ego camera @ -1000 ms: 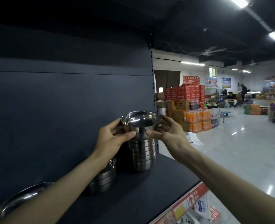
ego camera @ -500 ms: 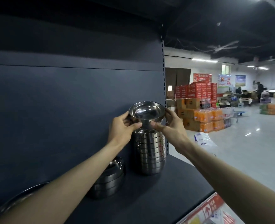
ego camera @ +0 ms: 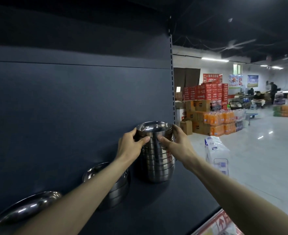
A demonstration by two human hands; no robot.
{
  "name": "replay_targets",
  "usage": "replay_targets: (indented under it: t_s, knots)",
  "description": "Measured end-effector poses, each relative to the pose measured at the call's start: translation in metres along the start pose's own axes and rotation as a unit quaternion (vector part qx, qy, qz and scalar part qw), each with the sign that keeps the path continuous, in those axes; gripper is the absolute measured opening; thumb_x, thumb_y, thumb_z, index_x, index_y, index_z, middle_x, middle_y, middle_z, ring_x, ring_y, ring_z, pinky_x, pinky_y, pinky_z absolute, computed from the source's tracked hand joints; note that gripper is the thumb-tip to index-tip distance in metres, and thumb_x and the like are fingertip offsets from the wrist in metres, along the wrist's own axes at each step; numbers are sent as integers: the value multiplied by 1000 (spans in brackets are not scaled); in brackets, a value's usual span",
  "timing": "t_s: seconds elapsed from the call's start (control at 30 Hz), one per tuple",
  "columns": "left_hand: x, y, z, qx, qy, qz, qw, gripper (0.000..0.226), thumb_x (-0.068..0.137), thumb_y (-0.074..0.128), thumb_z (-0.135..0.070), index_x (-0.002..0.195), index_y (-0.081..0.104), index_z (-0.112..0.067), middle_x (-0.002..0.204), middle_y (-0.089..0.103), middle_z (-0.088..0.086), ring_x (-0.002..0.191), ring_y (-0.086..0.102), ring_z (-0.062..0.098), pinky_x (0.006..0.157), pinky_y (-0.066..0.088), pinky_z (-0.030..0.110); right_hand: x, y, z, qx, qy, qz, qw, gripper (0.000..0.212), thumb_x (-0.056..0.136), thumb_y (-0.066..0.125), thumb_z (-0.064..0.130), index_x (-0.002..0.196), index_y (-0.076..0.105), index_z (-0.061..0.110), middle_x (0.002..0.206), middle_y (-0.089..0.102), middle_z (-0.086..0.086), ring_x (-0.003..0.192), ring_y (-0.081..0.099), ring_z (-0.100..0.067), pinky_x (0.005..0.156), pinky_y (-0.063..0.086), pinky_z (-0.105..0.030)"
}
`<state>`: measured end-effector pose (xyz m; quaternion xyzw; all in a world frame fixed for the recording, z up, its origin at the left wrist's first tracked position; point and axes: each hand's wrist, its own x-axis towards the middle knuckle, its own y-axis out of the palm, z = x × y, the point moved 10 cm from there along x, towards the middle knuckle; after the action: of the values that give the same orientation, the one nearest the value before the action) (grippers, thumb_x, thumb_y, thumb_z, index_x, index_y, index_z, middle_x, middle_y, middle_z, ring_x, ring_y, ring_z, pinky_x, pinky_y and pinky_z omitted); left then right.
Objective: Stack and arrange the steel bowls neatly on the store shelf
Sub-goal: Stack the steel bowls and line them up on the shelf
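Note:
A tall stack of steel bowls (ego camera: 156,160) stands at the right end of the dark shelf (ego camera: 165,209). The top steel bowl (ego camera: 152,128) sits on that stack. My left hand (ego camera: 131,146) grips its left side, thumb on the front. My right hand (ego camera: 177,141) grips its right side, thumb on the front too. A shorter stack of bowls (ego camera: 116,187) stands to the left, partly hidden by my left forearm. Another steel bowl (ego camera: 26,209) lies at the lower left.
The shelf's dark back panel (ego camera: 80,107) rises behind the bowls, with an upright post (ego camera: 172,78) at its right end. To the right is a shiny store floor (ego camera: 261,150), a wrapped pack (ego camera: 217,153) close by, and stacked boxes (ego camera: 207,109) farther off.
The top bowl, held above the tall stack a second ago, has come down onto it. Both hands kept their hold and went down with it.

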<state>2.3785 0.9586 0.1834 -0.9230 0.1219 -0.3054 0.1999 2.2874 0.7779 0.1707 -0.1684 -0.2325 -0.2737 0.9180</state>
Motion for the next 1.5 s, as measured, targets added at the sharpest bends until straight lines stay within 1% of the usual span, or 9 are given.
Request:
replay_targets:
  t_s: [0.07,0.2,0.3,0.5,0.63,0.73,0.87,1.2,1.5]
  knots:
    - [-2,2,5,9,-9,3,1000,70,96,76,-47,156,54,-19,147,67,-3,138,60,16,117,47,33,-2,0,-1,-21,2,-8,1000,39,97,79,33,128,57,25,116,64,24,114,64,0,88,49,-7]
    - [-5,1,7,9,-14,-8,1000,61,98,74,-45,151,60,-19,140,71,-4,135,62,14,112,49,28,-3,0,-2,-41,-9,-32,999,42,95,80,40,131,65,23,117,75,9,107,69,-6,97,56,-32]
    - [-7,3,4,0,-20,-7,1000,45,101,72,-38,142,68,-20,127,76,-7,123,68,11,91,49,9,-3,-1,-3,-61,-9,-38,997,40,95,79,42,127,66,22,113,76,8,105,71,-9,94,57,-33]
    - [-29,3,-2,-3,-26,-29,999,36,102,70,-36,135,72,-22,117,78,-8,114,69,10,92,48,20,-13,5,-4,-89,32,-24,995,36,100,74,36,131,63,21,111,73,6,105,69,-15,90,54,-33]
    - [-51,2,-8,-2,-27,-22,999,46,102,69,-38,145,66,-22,128,76,-6,122,70,13,101,54,25,-38,6,-5,-68,60,-28,995,36,104,68,39,134,63,20,109,71,11,101,67,-8,73,47,-19]
    - [-66,-9,-22,13,-21,-23,999,51,104,67,-36,152,59,-19,142,69,-3,136,61,14,106,43,20,-56,5,3,-30,76,-36,996,47,107,62,42,147,56,18,116,65,11,106,62,-11,82,45,-25]
    - [-85,-20,-31,12,-29,-9,999,45,102,69,-34,145,65,-22,135,73,-5,125,66,10,103,45,22,-78,4,16,1,90,-28,996,48,110,53,45,150,52,17,127,62,2,112,53,-13,95,40,-29]
    - [-144,-75,-50,-56,-50,-29,997,47,102,68,-31,148,62,-22,142,68,-4,117,61,2,102,44,22,-130,-2,67,-13,72,22,997,48,110,53,46,151,54,20,130,62,5,116,57,-15,95,41,-30]
    - [-200,-140,-53,2,-62,-74,995,50,99,71,-37,147,62,-26,139,70,-6,123,65,9,109,49,30,-161,44,107,-34,47,70,996,49,105,61,50,146,60,23,130,66,7,127,60,-18,107,46,-37]
